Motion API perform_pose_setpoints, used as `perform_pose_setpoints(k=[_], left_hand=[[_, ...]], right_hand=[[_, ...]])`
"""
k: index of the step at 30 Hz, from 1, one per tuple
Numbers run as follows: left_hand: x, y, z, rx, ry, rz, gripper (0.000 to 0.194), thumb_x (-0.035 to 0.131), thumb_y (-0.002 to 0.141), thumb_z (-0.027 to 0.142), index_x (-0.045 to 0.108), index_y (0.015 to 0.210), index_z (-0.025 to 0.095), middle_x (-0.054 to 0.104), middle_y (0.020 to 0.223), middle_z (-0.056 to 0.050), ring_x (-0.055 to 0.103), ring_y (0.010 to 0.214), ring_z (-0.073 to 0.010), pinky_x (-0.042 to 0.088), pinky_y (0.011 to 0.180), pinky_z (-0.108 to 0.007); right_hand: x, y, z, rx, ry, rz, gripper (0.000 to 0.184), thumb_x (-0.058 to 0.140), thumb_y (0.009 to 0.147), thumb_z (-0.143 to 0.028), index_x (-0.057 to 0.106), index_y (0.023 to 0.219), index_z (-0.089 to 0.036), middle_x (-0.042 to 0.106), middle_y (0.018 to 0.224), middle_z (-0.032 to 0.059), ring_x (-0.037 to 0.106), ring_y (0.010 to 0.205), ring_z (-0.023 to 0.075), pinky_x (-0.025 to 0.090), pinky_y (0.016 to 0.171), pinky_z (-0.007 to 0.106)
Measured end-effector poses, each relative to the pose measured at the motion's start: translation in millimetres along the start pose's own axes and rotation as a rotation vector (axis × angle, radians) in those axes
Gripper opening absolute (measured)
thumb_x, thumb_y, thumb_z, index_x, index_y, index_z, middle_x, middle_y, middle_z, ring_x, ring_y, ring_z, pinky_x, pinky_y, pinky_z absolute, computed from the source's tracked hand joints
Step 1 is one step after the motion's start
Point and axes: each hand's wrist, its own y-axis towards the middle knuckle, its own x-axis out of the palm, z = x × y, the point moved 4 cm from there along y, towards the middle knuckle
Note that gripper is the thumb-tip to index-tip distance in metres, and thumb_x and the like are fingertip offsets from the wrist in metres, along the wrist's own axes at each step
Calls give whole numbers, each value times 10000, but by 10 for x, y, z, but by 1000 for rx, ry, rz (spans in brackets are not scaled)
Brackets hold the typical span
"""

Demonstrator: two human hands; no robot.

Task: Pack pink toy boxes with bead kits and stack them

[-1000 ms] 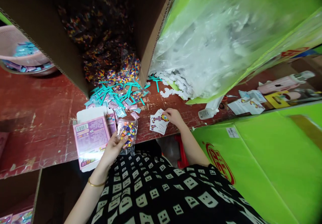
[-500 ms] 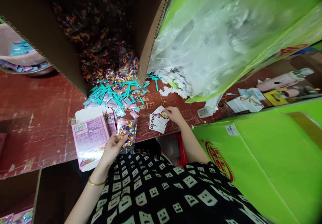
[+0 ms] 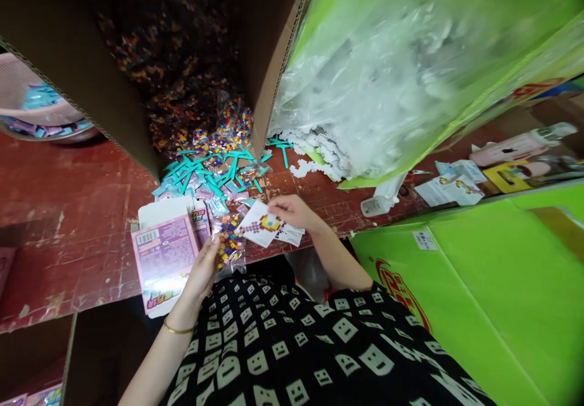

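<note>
White and thin, the printed card [image 3: 259, 228] is tilted between the bag and the far side of the right hand [image 3: 294, 211], whose thumb and fingers pinch its upper right corner. Its checkered figure runs lengthwise on a slant, the yellow, blue-centred head towards those fingers and the purple stem towards the bag of blocks [image 3: 232, 241]. Clear, crinkled film makes up that bag, glossy and lumpy with small cubes; its long axis runs away from the wearer, and the left hand [image 3: 205, 267] grasps it by its left edge. The card overlaps the bag's right side in this view; whether they touch, I cannot tell. More cards [image 3: 292, 234] lie on the worn red surface [image 3: 91, 211], largely covered by the held one. Left of the bag lies a smooth pink-purple carton [image 3: 166, 251], flap pointing away, its lower corner behind the left forearm. Slim teal plastic sticks [image 3: 189, 175] tangle over flat sachets [image 3: 214, 202]. Inside the corrugated cardboard box [image 3: 267, 98], cut off above, the contents fade into shadow.
</note>
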Motion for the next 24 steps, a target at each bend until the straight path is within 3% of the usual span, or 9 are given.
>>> perform_pose_setpoints(k=[3, 6, 8, 10, 12, 14, 18, 20, 24], left_hand=[[45, 23, 6, 37, 2, -33, 783, 773, 668, 667, 592, 1237, 160, 679, 1232, -152, 651, 1120, -311, 553, 901, -386], [58, 20, 21, 36, 45, 16, 771, 903, 598, 464, 580, 1222, 145, 700, 1189, -143, 683, 1045, -287, 553, 885, -354], [46, 5, 60, 40, 19, 62, 738, 903, 616, 418, 575, 1216, 142, 709, 1170, -135, 698, 997, -268, 560, 857, -341], [32, -17, 118, 40, -50, 89, 721, 906, 614, 396, 585, 1207, 144, 716, 1160, -126, 705, 980, -260, 565, 846, -331], [30, -38, 175, 6, -132, 93, 701, 925, 578, 351, 615, 1169, 138, 729, 1126, -118, 708, 972, -256, 567, 848, -320], [47, -44, 219, -50, -214, 80, 672, 941, 529, 298, 647, 1109, 130, 745, 1075, -113, 714, 944, -249, 571, 838, -304], [73, 3, 273, -65, -287, 91, 571, 934, 510, 258, 674, 1004, 136, 759, 979, -96, 721, 824, -214, 575, 709, -250], [70, 33, 280, -25, -282, 109, 539, 920, 549, 278, 666, 1006, 146, 754, 1002, -98, 719, 788, -203, 557, 615, -227], [39, 69, 251, 11, -278, 136, 562, 900, 602, 328, 643, 1075, 166, 732, 1094, -110, 718, 855, -217, 556, 596, -229]], right_hand=[[527, 218, -303, -162, -22, -185, 179, 587, 906, -283, 716, 897, -159, 723, 900, 48, 656, 812, 140, 519, 761, 267], [606, 474, -272, -184, -105, -218, 196, 606, 907, -252, 706, 1054, -169, 724, 965, 55, 665, 845, 142, 533, 796, 278], [260, 632, -54, -77, -306, -91, 298, 597, 905, -208, 664, 1192, -163, 710, 1068, 87, 667, 921, 167, 535, 847, 302], [-319, 713, 250, 138, -671, 131, 450, 558, 881, -96, 574, 1330, -130, 621, 1286, 154, 602, 1150, 220, 479, 989, 350], [-842, 717, 587, 423, -1060, 132, 729, 654, 763, -38, 430, 1452, -113, 419, 1497, 210, 411, 1375, 318, 380, 1095, 435], [-1158, 717, 833, 472, -1159, 58, 831, 699, 681, -11, 399, 1453, -73, 349, 1518, 273, 337, 1404, 410, 341, 1089, 532], [-1290, 753, 1031, 311, -1332, -166, 564, 598, 733, -46, 529, 1293, -50, 510, 1330, 284, 544, 1200, 362, 414, 995, 452], [-1274, 799, 989, 221, -1240, -184, 483, 598, 713, -85, 586, 1195, -81, 552, 1256, 254, 595, 1097, 333, 449, 945, 433], [-1206, 890, 590, 14, -574, 125, 511, 574, 687, -242, 551, 1191, -163, 612, 1167, 157, 634, 974, 263, 526, 828, 396]])
